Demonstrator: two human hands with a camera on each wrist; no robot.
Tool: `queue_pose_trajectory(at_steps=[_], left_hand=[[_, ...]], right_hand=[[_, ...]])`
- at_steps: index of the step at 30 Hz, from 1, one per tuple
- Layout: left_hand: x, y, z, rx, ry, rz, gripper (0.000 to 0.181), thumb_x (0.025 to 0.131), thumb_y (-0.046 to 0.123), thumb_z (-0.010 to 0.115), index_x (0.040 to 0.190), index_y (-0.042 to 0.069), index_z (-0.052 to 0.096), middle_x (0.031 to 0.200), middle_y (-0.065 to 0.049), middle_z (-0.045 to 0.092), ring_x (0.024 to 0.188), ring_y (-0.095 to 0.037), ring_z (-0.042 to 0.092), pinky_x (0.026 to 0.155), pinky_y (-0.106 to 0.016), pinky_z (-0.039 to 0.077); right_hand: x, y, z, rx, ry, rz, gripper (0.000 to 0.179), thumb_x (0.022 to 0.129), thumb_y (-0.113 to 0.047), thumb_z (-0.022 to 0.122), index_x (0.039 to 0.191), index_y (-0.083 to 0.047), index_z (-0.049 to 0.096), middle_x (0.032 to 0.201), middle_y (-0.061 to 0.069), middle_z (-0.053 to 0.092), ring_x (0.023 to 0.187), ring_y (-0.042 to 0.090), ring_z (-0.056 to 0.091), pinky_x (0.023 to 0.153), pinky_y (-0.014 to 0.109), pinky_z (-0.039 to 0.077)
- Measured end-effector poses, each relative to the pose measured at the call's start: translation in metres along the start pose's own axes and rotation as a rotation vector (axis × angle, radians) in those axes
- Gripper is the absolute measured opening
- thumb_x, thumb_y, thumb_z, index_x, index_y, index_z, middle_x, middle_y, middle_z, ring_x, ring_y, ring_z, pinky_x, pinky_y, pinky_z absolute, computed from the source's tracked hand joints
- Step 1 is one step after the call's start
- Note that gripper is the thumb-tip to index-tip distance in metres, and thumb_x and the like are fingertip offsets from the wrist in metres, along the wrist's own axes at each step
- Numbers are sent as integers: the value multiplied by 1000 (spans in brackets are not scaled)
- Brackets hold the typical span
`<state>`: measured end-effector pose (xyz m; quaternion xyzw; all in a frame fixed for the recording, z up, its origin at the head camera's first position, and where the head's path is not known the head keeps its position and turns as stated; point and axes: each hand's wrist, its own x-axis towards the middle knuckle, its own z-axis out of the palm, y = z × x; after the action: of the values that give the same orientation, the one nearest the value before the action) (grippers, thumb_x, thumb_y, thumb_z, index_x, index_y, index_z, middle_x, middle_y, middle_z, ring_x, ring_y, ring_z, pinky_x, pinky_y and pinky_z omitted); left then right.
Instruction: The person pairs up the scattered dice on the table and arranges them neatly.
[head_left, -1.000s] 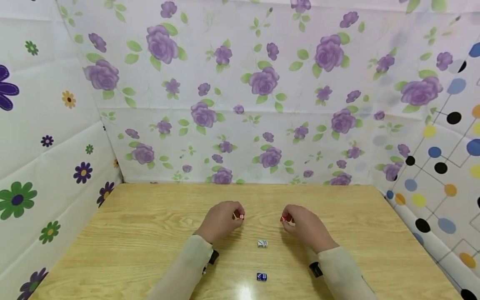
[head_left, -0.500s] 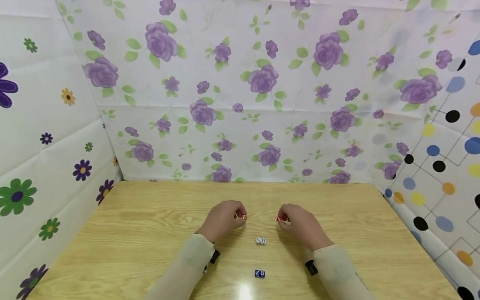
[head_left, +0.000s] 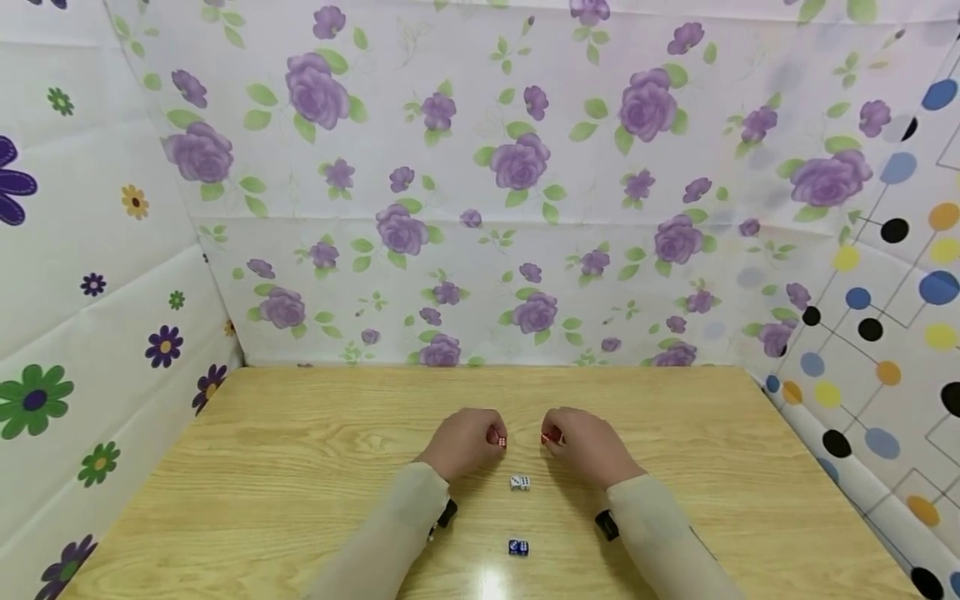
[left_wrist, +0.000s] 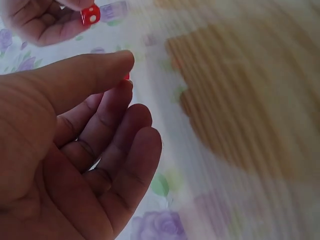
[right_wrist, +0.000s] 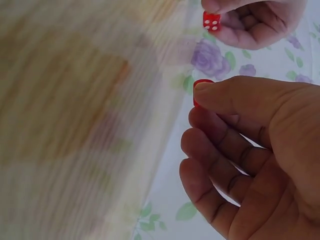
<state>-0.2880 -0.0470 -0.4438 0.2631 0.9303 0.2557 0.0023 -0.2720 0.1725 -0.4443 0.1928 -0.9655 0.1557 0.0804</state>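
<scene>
Between thumb and fingertips my left hand (head_left: 461, 442) pinches a red die (head_left: 502, 442) with white dots. My right hand (head_left: 588, 446) pinches a second red die (head_left: 546, 439) the same way. The two hands face each other over the table, a small gap between the dice. In the left wrist view most of the left die is hidden by the thumb, while the right hand's red die (left_wrist: 91, 15) shows at the top. The right wrist view has the right die (right_wrist: 196, 93) peeking out behind the thumb.
A pair of white dice (head_left: 520, 482) sits side by side on the wooden table (head_left: 315, 467), nearer the body than the hands. Closer still lies a pair of blue dice (head_left: 518, 547). A flowered cloth (head_left: 480, 217) hangs behind the table's far edge, with patterned cloths at both sides.
Both hands have moved toward each other, each with its red die, so the gap between the dice has narrowed. The white and blue dice stay in place on the table.
</scene>
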Motion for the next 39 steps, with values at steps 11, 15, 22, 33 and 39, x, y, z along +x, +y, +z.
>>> queue_pose_trajectory(at_steps=[11, 15, 22, 33, 39], left_hand=[[18, 7, 13, 6, -33, 3, 6, 82, 14, 72, 87, 16, 69, 76, 11, 60, 66, -6, 53, 65, -25, 47], [20, 9, 14, 18, -36, -4, 5, 82, 14, 71, 85, 17, 68, 74, 12, 58, 65, -6, 53, 63, -25, 46], [24, 10, 16, 44, -49, -25, 7, 82, 15, 73, 86, 17, 68, 74, 13, 58, 66, -6, 53, 64, -26, 46], [28, 15, 16, 57, -41, -31, 5, 82, 15, 72, 87, 15, 70, 80, 7, 65, 69, -7, 57, 66, -27, 49], [28, 17, 15, 39, -60, -57, 14, 82, 17, 73, 95, 12, 69, 83, 6, 65, 70, -8, 56, 67, -27, 49]], right_hand=[[12, -12, 10, 30, -68, 32, 8, 83, -16, 72, 82, -18, 64, 74, -8, 58, 66, 8, 51, 61, 30, 44], [14, -13, 11, 26, -72, 36, 8, 83, -17, 72, 82, -18, 64, 73, -9, 57, 65, 8, 50, 60, 29, 44], [17, -13, 16, 9, -81, 38, 12, 82, -18, 73, 78, -20, 62, 70, -10, 54, 64, 9, 49, 59, 29, 42], [21, -13, 17, 35, -93, 56, 8, 82, -14, 71, 83, -17, 64, 75, -7, 59, 66, 9, 52, 60, 31, 44], [20, -13, 17, 60, -95, 58, 13, 83, -14, 72, 93, -12, 64, 77, -4, 60, 67, 11, 53, 60, 31, 46]])
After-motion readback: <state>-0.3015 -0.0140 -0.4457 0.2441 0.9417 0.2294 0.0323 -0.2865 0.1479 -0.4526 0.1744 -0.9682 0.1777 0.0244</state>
